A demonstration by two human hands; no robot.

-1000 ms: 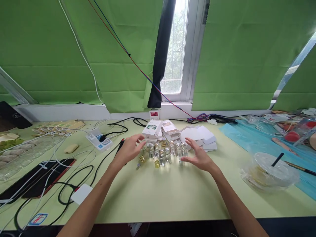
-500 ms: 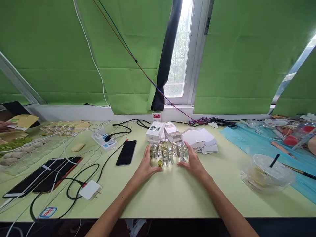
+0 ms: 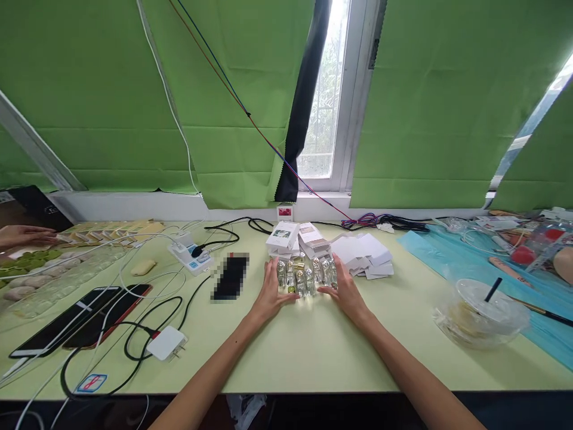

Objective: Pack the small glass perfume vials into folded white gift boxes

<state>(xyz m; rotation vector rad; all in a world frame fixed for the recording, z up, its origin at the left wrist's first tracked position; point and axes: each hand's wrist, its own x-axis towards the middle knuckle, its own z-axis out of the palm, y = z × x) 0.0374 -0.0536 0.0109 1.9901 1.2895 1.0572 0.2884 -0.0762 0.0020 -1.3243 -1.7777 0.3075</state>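
Note:
Several small clear glass bottles point(image 3: 308, 280) with shiny tops stand packed together at the middle of the table. My left hand point(image 3: 269, 297) is against their left side, its fingers along the edge and its thumb stretched across the front. From the right, my right hand point(image 3: 345, 291) presses on the group the same way, thumb pointing inward. Both hands hold the bottles between them. A small gold-green cap point(image 3: 291, 289) shows near my left thumb. Just behind the bottles lie small white boxes point(image 3: 283, 237) and white folded cartons point(image 3: 364, 251).
Left are a blurred phone point(image 3: 230, 278), a power strip point(image 3: 190, 257), a white charger point(image 3: 166, 343), two dark devices and tangled cables. Another person's hand point(image 3: 27, 235) is at the far left, by egg trays. A lidded cup point(image 3: 481, 310) in plastic and blue sheeting point(image 3: 430, 251) lie right.
My hands have closed in slightly, thumbs nearer each other, and the bottles stand more tightly together. At the far left, the other person's hand has moved right, over the row of beige packets.

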